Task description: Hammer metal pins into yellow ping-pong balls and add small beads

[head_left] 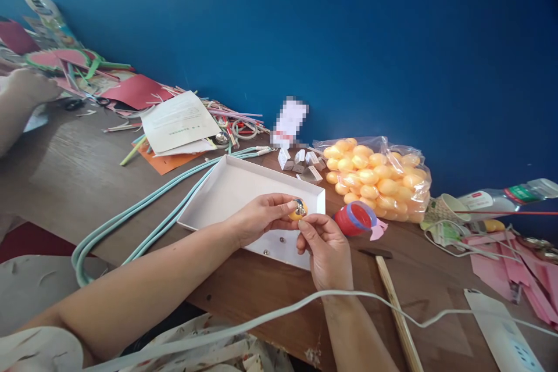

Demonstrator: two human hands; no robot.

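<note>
Over a shallow white box lid, my left hand is closed on a small orange ping-pong ball with a shiny silver patch or piece on its front. Thumb and index finger of my right hand are pinched together at the ball's lower right side; whatever lies between them is hidden. Two tiny metal balls rest in the lid below my hands. Just right of my hands lies a red roll with a blue rim and a scrap of pink paper.
Behind sits a clear bag of orange balls. A wooden-handled hammer, power strip and plastic bottle are on the right. Teal tubing loops left of the lid. A white cable crosses in front. Another person's hand is at far left.
</note>
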